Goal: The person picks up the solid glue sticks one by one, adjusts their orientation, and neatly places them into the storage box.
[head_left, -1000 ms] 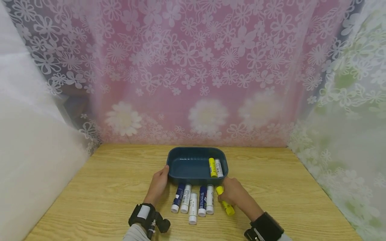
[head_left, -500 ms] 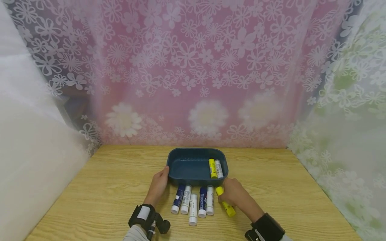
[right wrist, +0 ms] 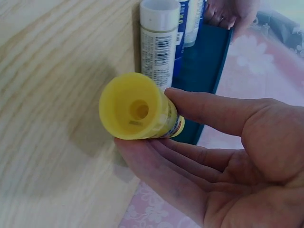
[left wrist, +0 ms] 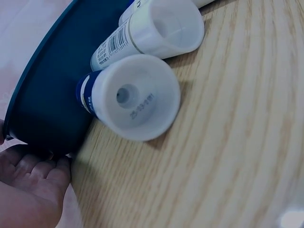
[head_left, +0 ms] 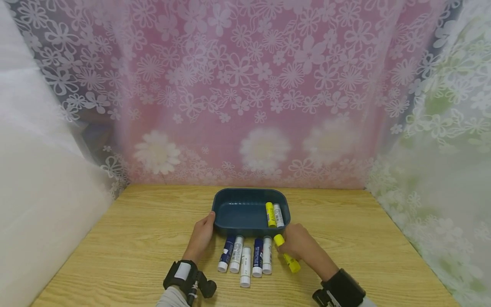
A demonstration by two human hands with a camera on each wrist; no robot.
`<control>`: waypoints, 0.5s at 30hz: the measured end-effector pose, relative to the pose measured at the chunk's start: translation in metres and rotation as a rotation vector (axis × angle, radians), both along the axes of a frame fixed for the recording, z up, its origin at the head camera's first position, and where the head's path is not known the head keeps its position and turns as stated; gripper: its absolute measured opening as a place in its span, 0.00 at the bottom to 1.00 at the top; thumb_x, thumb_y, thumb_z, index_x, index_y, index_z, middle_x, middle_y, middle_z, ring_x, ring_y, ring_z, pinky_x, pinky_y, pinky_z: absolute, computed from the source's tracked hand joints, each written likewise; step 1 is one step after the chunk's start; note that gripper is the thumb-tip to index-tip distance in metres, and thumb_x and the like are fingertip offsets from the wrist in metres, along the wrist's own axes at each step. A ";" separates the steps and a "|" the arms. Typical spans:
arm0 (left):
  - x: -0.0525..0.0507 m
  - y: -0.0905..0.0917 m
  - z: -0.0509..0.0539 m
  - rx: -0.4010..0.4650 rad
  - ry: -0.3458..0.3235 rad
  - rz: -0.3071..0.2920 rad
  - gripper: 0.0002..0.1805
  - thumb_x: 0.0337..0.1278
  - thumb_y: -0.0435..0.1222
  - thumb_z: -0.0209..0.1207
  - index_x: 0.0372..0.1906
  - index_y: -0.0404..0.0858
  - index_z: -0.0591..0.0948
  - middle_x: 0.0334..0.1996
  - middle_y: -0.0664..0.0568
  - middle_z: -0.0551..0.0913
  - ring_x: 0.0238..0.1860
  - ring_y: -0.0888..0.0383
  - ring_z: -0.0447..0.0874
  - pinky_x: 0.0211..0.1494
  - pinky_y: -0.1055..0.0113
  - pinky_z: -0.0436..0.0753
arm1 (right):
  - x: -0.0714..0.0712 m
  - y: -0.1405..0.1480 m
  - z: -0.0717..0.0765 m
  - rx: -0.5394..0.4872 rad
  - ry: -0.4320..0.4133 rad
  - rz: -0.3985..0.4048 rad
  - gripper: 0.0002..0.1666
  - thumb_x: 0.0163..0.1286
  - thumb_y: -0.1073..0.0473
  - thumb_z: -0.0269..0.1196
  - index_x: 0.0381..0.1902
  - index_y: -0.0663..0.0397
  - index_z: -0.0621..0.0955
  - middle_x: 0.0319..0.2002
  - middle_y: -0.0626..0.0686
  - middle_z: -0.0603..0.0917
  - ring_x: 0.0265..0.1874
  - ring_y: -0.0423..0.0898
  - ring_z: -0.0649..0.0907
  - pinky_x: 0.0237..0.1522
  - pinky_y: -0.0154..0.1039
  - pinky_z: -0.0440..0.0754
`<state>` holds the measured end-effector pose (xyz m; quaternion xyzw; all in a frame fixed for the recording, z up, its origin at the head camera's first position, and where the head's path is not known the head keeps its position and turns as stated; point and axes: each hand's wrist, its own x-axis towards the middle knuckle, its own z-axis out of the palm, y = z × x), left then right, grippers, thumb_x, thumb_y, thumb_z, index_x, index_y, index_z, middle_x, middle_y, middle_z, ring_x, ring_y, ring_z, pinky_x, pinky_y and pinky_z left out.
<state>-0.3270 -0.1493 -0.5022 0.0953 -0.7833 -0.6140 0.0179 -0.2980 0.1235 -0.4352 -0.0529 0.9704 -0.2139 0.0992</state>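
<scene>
My right hand (head_left: 298, 243) pinches a yellow glue stick (head_left: 291, 263) between thumb and fingers, at the front right corner of a dark blue plastic box (head_left: 245, 231). In the right wrist view the hollow base of the yellow glue stick (right wrist: 130, 107) faces the camera. My left hand (head_left: 202, 234) holds the box at its left end, with the thumb at the rim; in the left wrist view its fingers (left wrist: 45, 173) curl against the outer wall. Inside the box, a yellow glue stick (head_left: 270, 214) and a white glue stick (head_left: 278, 215) lie side by side at the right end.
Several white and blue glue sticks lie in a row on the wooden table (head_left: 134, 256) before the box, among them a white one (head_left: 245, 266) nearest the front and a blue one (head_left: 258, 256). A flowered curtain (head_left: 245, 106) hangs behind the table.
My right hand has shifted slightly, and the yellow glue stick in it has moved a little, its top end now closer to the box. The left hand and box stay put.
</scene>
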 end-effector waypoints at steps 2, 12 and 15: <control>0.000 0.000 0.000 -0.004 0.008 0.002 0.36 0.80 0.55 0.40 0.74 0.31 0.67 0.75 0.39 0.65 0.78 0.39 0.58 0.80 0.42 0.59 | 0.001 -0.001 0.004 -0.001 -0.006 -0.003 0.14 0.56 0.63 0.76 0.33 0.66 0.81 0.22 0.54 0.78 0.19 0.45 0.79 0.20 0.32 0.80; 0.000 0.001 0.000 -0.011 -0.004 0.008 0.36 0.80 0.56 0.39 0.74 0.32 0.68 0.75 0.39 0.66 0.78 0.39 0.59 0.79 0.42 0.59 | -0.002 -0.005 0.017 0.034 -0.008 0.039 0.13 0.58 0.63 0.75 0.24 0.63 0.80 0.21 0.53 0.78 0.18 0.44 0.80 0.20 0.31 0.81; 0.000 0.000 0.000 -0.020 -0.009 0.009 0.36 0.80 0.56 0.39 0.74 0.33 0.68 0.75 0.40 0.66 0.78 0.39 0.58 0.79 0.42 0.59 | -0.002 -0.006 0.020 0.032 -0.005 0.042 0.14 0.57 0.63 0.76 0.22 0.62 0.81 0.20 0.53 0.79 0.17 0.43 0.80 0.19 0.31 0.82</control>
